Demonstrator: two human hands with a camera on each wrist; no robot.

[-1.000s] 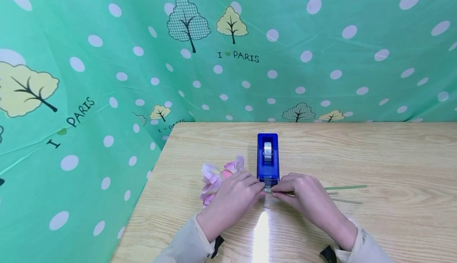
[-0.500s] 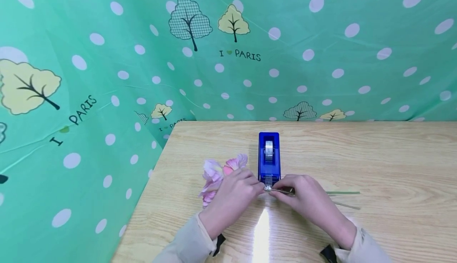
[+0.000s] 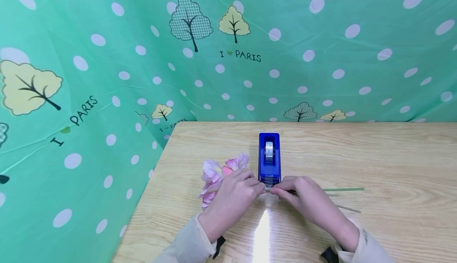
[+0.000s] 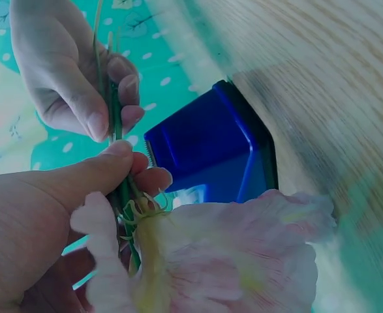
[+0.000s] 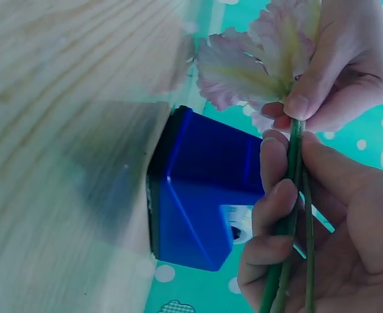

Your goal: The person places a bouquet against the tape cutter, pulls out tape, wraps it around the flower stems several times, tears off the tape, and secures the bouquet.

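A wood-grained desk point(image 3: 403, 164) is bounded along its left and far edges by a green dotted curtain point(image 3: 303, 17), printed with trees and lettering. Beside the left edge, nearer to the viewer than the far left corner, pink flower heads point(image 3: 213, 171) are seen, with petals turned toward that edge. They are partly covered by the left hand point(image 3: 235, 197), by which the green stems point(image 3: 344, 189) are pinched between thumb and fingers, just below the blooms. The left wrist is enclosed in a pale sleeve point(image 3: 185, 239) and a black strap point(image 3: 219, 247).

Farther right, a blue tape dispenser point(image 3: 269, 167) is set lengthwise between the far edge and the hands; a roll of tape point(image 3: 269, 148) is carried in it, and its serrated end is turned toward the fingertips. A shiny patch is visible on the stems between the two hands, though its outline cannot be made out.

The same stems are grasped by the right hand point(image 3: 303, 199), with fingers curled round them and fingertips just beside those of the left. Beyond this hand, the stem ends are spread toward the desk's right side; whether they are touching the surface cannot be told.
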